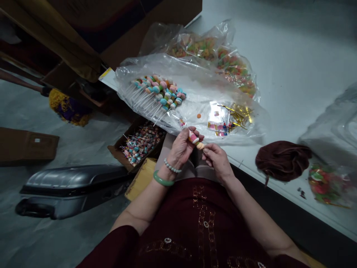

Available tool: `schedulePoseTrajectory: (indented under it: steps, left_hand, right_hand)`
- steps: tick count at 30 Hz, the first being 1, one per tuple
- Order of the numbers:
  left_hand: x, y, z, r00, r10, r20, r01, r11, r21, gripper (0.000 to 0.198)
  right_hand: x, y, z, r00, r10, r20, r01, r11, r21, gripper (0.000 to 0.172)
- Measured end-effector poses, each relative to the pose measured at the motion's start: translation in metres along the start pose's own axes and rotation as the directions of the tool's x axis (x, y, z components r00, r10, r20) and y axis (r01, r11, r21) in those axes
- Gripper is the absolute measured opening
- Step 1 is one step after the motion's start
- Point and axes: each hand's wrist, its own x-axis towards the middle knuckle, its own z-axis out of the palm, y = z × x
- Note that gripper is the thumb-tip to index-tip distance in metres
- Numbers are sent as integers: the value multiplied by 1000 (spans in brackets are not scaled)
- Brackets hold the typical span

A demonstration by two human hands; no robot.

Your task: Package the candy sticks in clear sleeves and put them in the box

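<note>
Above my lap, my left hand [182,147] is closed around a candy skewer [193,137] with pink, white and pale yellow pieces, partly in a printed clear wrapper. My right hand [219,160] pinches the lower end of it, just below the pale yellow candy; the stick itself is hidden by the fingers. Beyond my hands, a pile of candy skewers [164,91] lies on a plastic sheet [195,83], white sticks pointing left. Printed clear bags [217,117] and gold twist ties [241,115] lie to the right, near one loose orange candy [199,116].
Bags of gummy candy [203,48] stand at the back of the white table [292,74]. A brown cloth bundle [281,160] and another candy bag [326,182] sit right. Left below are a box of wrapped skewers [142,143] and a grey suitcase [75,186].
</note>
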Motion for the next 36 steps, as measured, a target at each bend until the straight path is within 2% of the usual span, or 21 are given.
schedulePoseTrajectory:
  steps: [1,3,5,6,8,9,10,11,12,14,15,16,18,20,23,26,30,33,36]
  left_hand:
    - [1,0,0,1000,12,-19,-12,1000,-5,24]
    - [2,0,1,1000,1,-30,-1,1000,3,23]
    - [2,-1,1,999,-23,-23,23,999,29,25]
    - [2,-1,1,999,-28,-17,29,999,44,27]
    - [1,-1,0,1000,-25,-7,25,997,68,31]
    - [1,0,0,1000,-16,-3,16,997,79,33]
    - [0,0,-1,1000,-3,2,3,996,90,34]
    - [0,1,-1,1000,11,6,-11,995,101,36]
    - [-1,2,-1,1000,21,8,-22,993,113,37]
    - [-2,3,0,1000,30,6,-30,990,139,40]
    - [-2,3,1,1000,29,5,-29,988,150,41]
    - [-3,3,2,1000,25,6,-26,987,159,41]
    - [-3,3,4,1000,22,14,-24,986,163,41]
    - [-3,4,4,1000,-1,30,-4,987,158,39]
    - [1,9,-1,996,-87,27,81,982,173,28]
    - [8,19,-8,997,-71,-12,72,987,144,18]
    - [17,26,-11,994,-33,-104,39,998,51,17]
    - [17,22,-9,994,14,-110,-4,996,86,17]
    - [13,14,-6,994,74,-85,-63,990,129,21]
  right_hand:
    - [-3,0,1,986,-143,-90,128,980,-153,14]
    - [-7,1,0,916,-370,-155,276,862,-425,7]
    - [-9,0,-1,871,-464,-159,315,778,-544,5]
    - [-8,-1,-1,878,-451,-159,308,787,-535,6]
    - [-4,-4,0,938,-313,-146,242,897,-371,6]
    - [-1,-5,1,978,-183,-101,156,961,-229,6]
    - [2,-7,2,1000,-26,-16,25,997,-72,8]
    - [6,-9,4,985,132,107,-140,988,69,10]
    - [10,-11,6,933,263,247,-309,936,171,12]
    - [15,-13,10,788,393,474,-553,790,264,14]
    - [17,-13,12,744,403,533,-611,733,300,15]
    - [19,-13,14,730,394,559,-636,692,343,17]
    - [20,-12,17,755,357,550,-624,651,433,17]
    - [21,-11,16,797,335,502,-577,668,471,16]
    - [21,-11,11,876,303,376,-452,787,420,15]
    - [20,-13,8,944,240,228,-310,882,356,19]
    - [19,-13,11,970,209,124,-235,937,260,23]
    - [19,-10,14,982,186,36,-189,969,156,22]
    - [18,-6,19,998,30,-49,-27,998,65,17]
